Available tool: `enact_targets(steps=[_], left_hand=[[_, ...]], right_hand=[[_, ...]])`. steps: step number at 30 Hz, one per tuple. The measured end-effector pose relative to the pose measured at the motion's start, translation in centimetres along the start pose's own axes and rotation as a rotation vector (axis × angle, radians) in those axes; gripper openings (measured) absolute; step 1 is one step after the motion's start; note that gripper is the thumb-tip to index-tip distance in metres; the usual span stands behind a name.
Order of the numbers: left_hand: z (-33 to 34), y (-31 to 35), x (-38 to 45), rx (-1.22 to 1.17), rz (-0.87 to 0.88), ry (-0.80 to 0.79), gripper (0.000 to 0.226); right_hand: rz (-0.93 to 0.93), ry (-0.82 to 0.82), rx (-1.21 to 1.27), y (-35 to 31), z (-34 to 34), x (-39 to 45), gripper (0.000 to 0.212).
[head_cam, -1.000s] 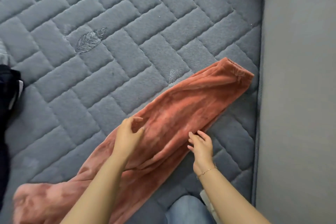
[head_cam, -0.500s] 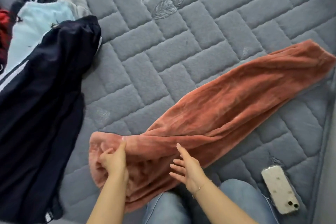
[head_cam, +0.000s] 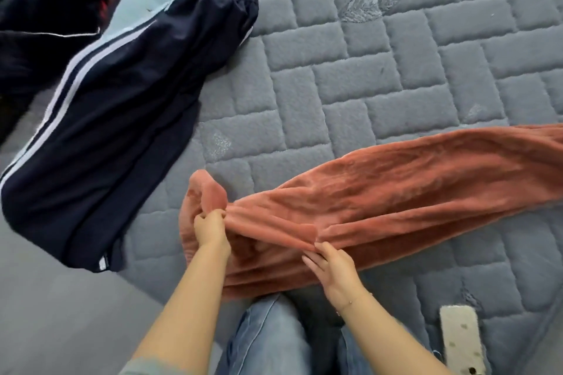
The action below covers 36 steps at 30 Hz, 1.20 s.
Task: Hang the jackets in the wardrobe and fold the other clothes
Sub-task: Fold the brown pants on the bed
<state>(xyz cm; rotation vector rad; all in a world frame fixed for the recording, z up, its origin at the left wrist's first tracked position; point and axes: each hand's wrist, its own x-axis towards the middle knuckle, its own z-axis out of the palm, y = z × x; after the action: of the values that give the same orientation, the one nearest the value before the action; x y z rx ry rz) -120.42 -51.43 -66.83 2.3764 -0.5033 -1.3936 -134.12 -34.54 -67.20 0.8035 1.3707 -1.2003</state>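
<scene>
Gripping the near end of the rust fleece garment (head_cam: 380, 192), the left hand (head_cam: 210, 227) had its fingers curled into a bunched fistful, a loose flap standing just beyond the knuckles. The right hand (head_cam: 330, 265) pinched a fold of the same cloth at its fingertips, the remaining fingers fairly straight. From those fingers the garment stretched away rightward across the grey quilted mattress (head_cam: 396, 70). Judging by the uneven bunching, a fold begun now would likely come out crooked, and the plush pile could slip from the light pinch. Both forearms reached forward, wrists low over the cloth.
</scene>
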Motion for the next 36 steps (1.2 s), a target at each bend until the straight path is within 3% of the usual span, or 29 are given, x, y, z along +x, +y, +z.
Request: enact_targets(steps=[4, 6, 8, 10, 11, 14, 15, 18, 20, 23, 25, 29, 32, 34, 36], left_hand=[[-6.7, -4.6, -3.2, -0.626, -0.189, -0.221, 0.031], [-9.4, -7.5, -3.7, -0.779, -0.259, -0.311, 0.029], [-10.9, -9.8, -4.2, -0.942, -0.339, -0.315, 0.033], [-11.6, -11.6, -3.4, -0.992, -0.369, -0.22, 0.027], [-11.5, -11.9, -2.9, -0.986, -0.37, -0.152, 0.023], [-10.3, -11.4, -1.0, -0.766, -0.316, -0.064, 0.026], [-9.7, -11.3, -0.5, -0.665, -0.273, -0.04, 0.026], [-9.0, -11.1, 0.9, -0.55, -0.143, -0.032, 0.023], [-10.2, -11.1, 1.5, -0.704, -0.115, -0.234, 0.035], [-13.3, -11.8, 2.1, -0.753, -0.079, -0.463, 0.057], [-14.7, -13.1, 2.4, -0.578, -0.116, -0.439, 0.058], [-15.9, -14.5, 4.6, -0.224, -0.119, -0.219, 0.064], [-15.4, -13.1, 6.1, -0.12, 0.014, -0.341, 0.068], [-14.3, -11.6, 6.4, -0.031, 0.01, -0.434, 0.072], [-13.2, -10.0, 6.1, 0.014, -0.016, -0.438, 0.056]], right_hand=[[0.084, -0.044, 0.028, 1.1, -2.4, -0.3, 0.02], [0.114, -0.034, 0.018, 1.4, -3.2, -0.1, 0.02], [0.125, -0.029, 0.028, 1.4, -3.8, 0.3, 0.018], [0.131, -0.046, 0.052, 1.6, -3.9, 0.7, 0.006], [0.133, -0.043, 0.029, 1.6, -3.6, 1.0, 0.009], [0.088, 0.046, -0.207, 2.0, -2.0, 2.2, 0.067], [0.057, 0.111, -0.264, 2.1, -1.4, 2.5, 0.077], [-0.059, 0.221, -0.215, 2.8, -1.6, 3.3, 0.048], [-0.093, 0.177, -0.1, 3.4, -2.5, 2.5, 0.035], [-0.146, 0.098, 0.011, 5.0, -4.5, 0.8, 0.041], [-0.151, 0.111, -0.015, 6.0, -4.8, 0.3, 0.04], [-0.14, 0.297, -0.097, 7.7, -4.5, 1.5, 0.041], [-0.195, 0.299, -0.05, 8.3, -3.6, 1.7, 0.045], [-0.191, 0.257, 0.002, 8.1, -3.2, 1.5, 0.051], [-0.164, 0.189, 0.056, 7.5, -3.3, 1.4, 0.061]])
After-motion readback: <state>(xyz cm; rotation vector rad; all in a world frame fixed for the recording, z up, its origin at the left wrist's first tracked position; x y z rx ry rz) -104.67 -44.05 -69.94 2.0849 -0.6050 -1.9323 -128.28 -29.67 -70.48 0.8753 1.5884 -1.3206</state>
